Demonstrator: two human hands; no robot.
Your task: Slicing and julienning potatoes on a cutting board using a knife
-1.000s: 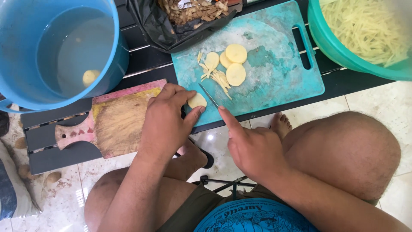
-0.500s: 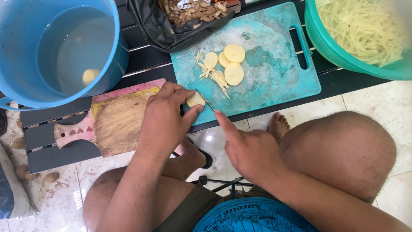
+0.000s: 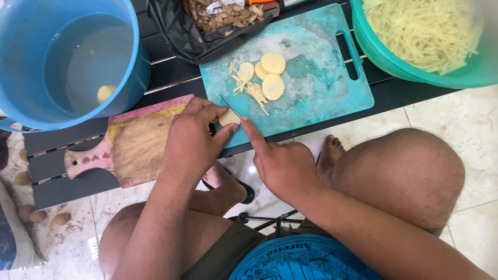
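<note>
Head view: left hand (image 3: 192, 140) pinches a pale yellow, peeled potato piece (image 3: 228, 118) at the near left corner of the teal cutting board (image 3: 321, 83). Right hand (image 3: 282, 166) grips a knife (image 3: 230, 106), blade against the piece. Round slices (image 3: 273, 86) and thin strips (image 3: 254, 92) lie just beyond.

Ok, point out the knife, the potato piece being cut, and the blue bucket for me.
knife (image 3: 231, 108), head view, on the middle of the thin blade.
potato piece (image 3: 227, 119), head view, on its pale cut face between the fingers.
blue bucket (image 3: 136, 78), head view, on the right-hand wall by the rim.
</note>
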